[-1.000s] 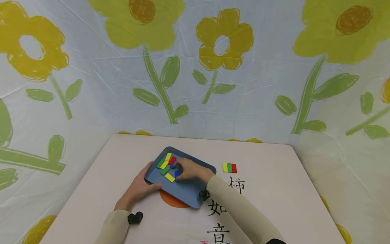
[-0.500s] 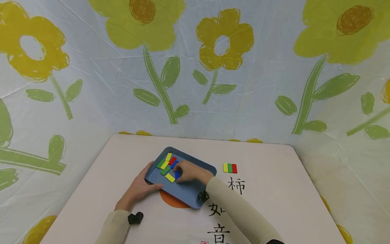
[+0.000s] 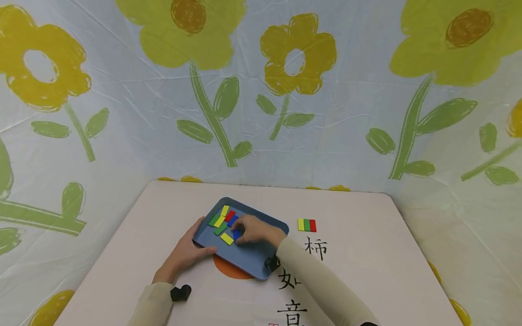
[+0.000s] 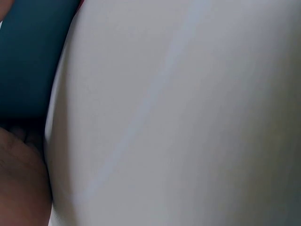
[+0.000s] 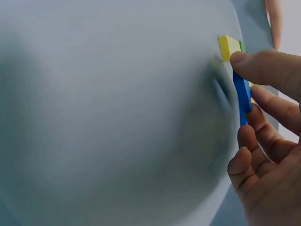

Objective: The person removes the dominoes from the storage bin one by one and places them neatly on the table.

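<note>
A blue-grey tray (image 3: 254, 267) sits at an angle on the table, holding several small flat blocks in yellow, green, red and blue. At its left corner my left hand (image 3: 183, 251) grips the rim, thumb along the near side. Over the tray's middle, my right hand (image 3: 258, 230) pinches a blue block (image 5: 242, 92) between thumb and fingers. Another blue block (image 3: 233, 221) lies just beyond the fingertips. Near the thumb is a yellow block (image 3: 227, 239). The left wrist view shows only part of the hand and the dark tray side (image 4: 33, 61).
Right of the tray, a yellow, a green and a red block stand side by side in a row (image 3: 306, 225). Black written characters (image 3: 292, 312) and an orange round print (image 3: 230, 268) mark the pale table (image 3: 367, 267). A flower-printed curtain (image 3: 346, 113) surrounds it.
My right hand has tilted the pinched blue block slightly and shifted its fingers a little, showing more of the other blue block. My left hand and the tray stay put.
</note>
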Motion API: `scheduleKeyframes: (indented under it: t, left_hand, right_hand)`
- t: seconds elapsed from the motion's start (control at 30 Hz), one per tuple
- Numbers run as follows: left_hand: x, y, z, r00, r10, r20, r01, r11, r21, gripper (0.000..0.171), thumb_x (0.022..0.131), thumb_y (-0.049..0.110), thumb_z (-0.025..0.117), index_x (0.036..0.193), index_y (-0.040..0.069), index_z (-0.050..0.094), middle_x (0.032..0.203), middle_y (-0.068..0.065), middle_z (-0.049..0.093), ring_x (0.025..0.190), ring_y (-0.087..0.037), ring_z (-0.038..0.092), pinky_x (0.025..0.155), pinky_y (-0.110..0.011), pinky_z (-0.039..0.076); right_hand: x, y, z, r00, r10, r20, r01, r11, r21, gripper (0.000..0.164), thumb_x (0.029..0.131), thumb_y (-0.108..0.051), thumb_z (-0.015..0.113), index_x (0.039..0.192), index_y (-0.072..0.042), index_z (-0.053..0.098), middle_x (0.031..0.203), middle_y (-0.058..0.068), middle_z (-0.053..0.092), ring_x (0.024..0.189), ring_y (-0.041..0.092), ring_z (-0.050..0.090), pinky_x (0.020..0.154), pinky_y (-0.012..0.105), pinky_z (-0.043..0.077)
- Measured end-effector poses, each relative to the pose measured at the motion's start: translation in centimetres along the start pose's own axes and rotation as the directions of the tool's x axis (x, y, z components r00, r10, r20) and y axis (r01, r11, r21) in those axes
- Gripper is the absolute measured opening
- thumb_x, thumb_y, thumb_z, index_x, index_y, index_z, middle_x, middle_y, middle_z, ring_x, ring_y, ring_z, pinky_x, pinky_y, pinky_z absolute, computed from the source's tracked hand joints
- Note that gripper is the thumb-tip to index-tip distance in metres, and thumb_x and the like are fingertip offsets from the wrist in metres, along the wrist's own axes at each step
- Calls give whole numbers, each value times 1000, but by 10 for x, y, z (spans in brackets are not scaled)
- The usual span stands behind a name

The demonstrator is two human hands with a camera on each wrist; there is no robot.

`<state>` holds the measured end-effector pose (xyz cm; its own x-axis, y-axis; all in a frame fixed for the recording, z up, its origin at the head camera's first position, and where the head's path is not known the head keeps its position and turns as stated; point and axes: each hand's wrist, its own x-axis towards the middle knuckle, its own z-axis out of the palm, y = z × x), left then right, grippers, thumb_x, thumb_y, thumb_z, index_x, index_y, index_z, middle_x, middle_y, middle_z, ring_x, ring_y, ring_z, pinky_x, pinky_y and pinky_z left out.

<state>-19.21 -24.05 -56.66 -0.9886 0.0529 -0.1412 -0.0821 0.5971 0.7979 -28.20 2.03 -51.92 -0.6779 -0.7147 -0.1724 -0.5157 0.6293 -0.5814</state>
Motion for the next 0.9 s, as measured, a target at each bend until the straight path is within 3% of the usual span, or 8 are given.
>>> scheduleKeyframes:
  t: [0.23, 0.53, 0.9]
  left_hand:
    - [2, -2, 1, 1000, 4, -7, -4, 1000, 10, 118, 78, 57, 84, 167, 29, 12, 172, -13, 19, 156, -44, 22, 121, -70, 21]
    - [3, -1, 2, 1000, -10, -3, 10, 1000, 2, 121, 76, 58, 85, 167, 28, 12, 172, -13, 18, 157, -43, 20, 121, -69, 21]
    - [3, -1, 3, 1000, -7, -12, 7, 1000, 18, 120, 77, 58, 85, 167, 29, 11, 172, -13, 19, 157, -42, 21, 122, -68, 22]
  right_hand:
    - [-5, 5, -15, 997, 23, -79, -15, 994, 104, 44, 88, -26, 82, 129, -13, 72, 124, 1, 68, 97, 11, 57, 83, 26, 52]
    - [-27, 13, -39, 977, 53, -208, -8, 977, 214, 48, 88, -26, 81, 132, -9, 70, 127, 6, 65, 110, 25, 60, 90, 36, 55]
    - [-67, 42, -64, 928, 76, -364, 44, 950, 309, 47, 89, -21, 78, 134, -13, 67, 138, 10, 62, 116, 34, 62, 92, 44, 57]
